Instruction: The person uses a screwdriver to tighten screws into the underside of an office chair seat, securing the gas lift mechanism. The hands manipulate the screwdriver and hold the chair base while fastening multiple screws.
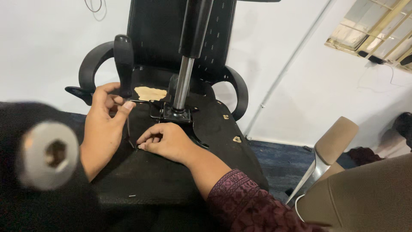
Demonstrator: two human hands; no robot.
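Observation:
A black office chair lies overturned, the underside of its seat facing up. From the metal mechanism plate a gas cylinder stands upright. A thin dark hex key stands on the seat underside, left of the plate. My left hand pinches its top between thumb and forefinger. The fingertips of my right hand are closed around its lower end, resting on the seat. A dark patterned sleeve covers my right forearm.
A blurred grey cylinder end with a hexagonal hole fills the near left. The chair's curved black armrests rise on both sides. A beige chair with a chrome arm stands at the right, on blue carpet. Behind is a white wall.

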